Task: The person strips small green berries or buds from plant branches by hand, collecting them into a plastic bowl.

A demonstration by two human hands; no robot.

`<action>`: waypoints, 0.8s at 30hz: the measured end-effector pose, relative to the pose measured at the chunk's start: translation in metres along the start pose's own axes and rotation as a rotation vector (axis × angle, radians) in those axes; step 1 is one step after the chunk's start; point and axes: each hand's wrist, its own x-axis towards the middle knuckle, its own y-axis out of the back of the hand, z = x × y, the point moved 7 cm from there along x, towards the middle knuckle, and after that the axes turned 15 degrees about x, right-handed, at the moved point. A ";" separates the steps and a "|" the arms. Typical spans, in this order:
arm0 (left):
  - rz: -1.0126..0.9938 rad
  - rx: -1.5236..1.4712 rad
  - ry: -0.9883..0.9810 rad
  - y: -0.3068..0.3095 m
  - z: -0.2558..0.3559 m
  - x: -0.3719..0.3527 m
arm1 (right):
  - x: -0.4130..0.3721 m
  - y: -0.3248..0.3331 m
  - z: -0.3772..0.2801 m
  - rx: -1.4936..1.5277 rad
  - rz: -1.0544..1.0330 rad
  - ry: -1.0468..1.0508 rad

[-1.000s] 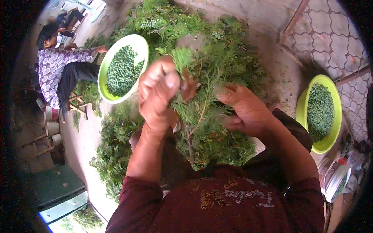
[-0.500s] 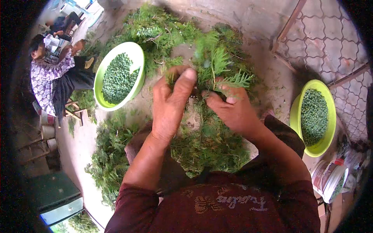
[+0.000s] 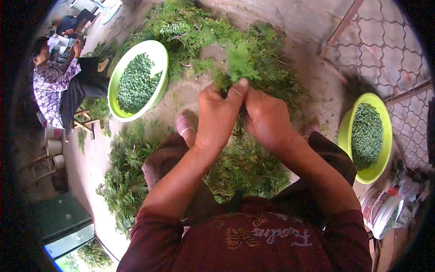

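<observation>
My left hand (image 3: 218, 113) and my right hand (image 3: 271, 119) meet in front of me, fingers closed and thumbs close together. Between them they grip a feathery green conifer sprig (image 3: 241, 62), its tip pointing away from me and blurred. The stem inside my fingers is hidden. Just beyond lies a heap of cut conifer branches (image 3: 181, 22) on the ground. More green cuttings (image 3: 244, 174) are piled below my wrists, between my legs.
A pale green basin (image 3: 164, 77) of small round green cones stands left, a yellow-green basin (image 3: 343, 138) of the same at right. A white bucket (image 3: 378, 211) leans at lower right. Another person (image 3: 54, 90) sits at far left, someone else (image 3: 70, 25) behind. A wire-mesh panel (image 3: 385, 50) borders the right.
My hands have come together, the right moving left and the left moving right. The sprig has swung upright from leaning right. The seated person's hands have moved left and up.
</observation>
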 end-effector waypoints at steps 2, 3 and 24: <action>0.053 -0.171 0.190 0.005 -0.020 0.005 | 0.002 0.000 -0.002 -0.054 -0.027 0.023; 0.153 -0.442 0.029 0.007 -0.010 0.008 | 0.006 0.008 -0.003 0.153 -0.031 0.000; -0.159 -0.082 -0.036 -0.004 -0.008 0.004 | 0.016 0.032 -0.008 0.356 0.075 0.043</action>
